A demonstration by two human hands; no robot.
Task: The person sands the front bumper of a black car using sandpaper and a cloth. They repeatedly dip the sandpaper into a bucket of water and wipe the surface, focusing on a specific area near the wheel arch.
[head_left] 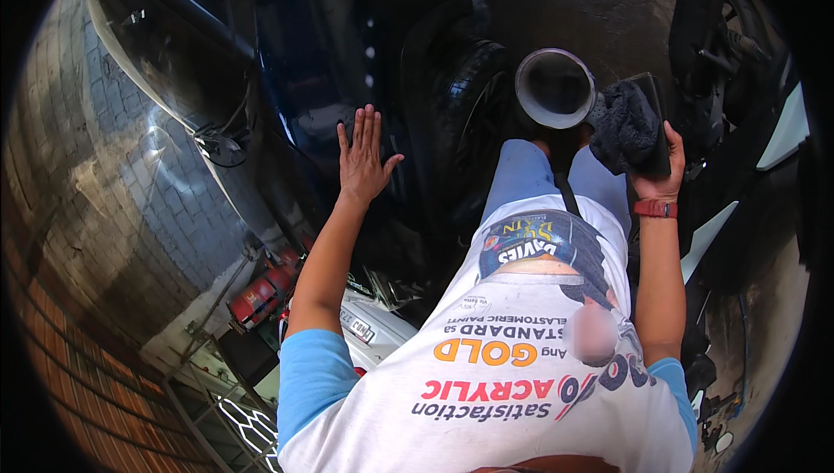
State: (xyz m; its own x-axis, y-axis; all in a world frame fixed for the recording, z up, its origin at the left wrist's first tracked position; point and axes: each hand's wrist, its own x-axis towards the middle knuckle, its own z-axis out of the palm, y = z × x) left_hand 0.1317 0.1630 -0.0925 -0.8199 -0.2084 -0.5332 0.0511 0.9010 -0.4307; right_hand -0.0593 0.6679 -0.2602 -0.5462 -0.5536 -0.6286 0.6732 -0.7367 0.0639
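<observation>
My left hand lies flat with outstretched fingers against the dark blue body panel of a car, just ahead of a wheel's tyre. My right hand, with a red band at its wrist, is closed around the edge of a dark flat piece. A bunched dark grey cloth with a speckled, wet-looking surface rests against that piece, on the side facing the bucket. Most of my right fingers are hidden behind the flat piece. Left of the cloth stands a round bucket with a pale rim; its contents are too dark to make out.
A motorcycle stands close on my right. To the left are the car's windshield and a grey block wall. A red machine and a white vehicle with a plate are behind my left arm.
</observation>
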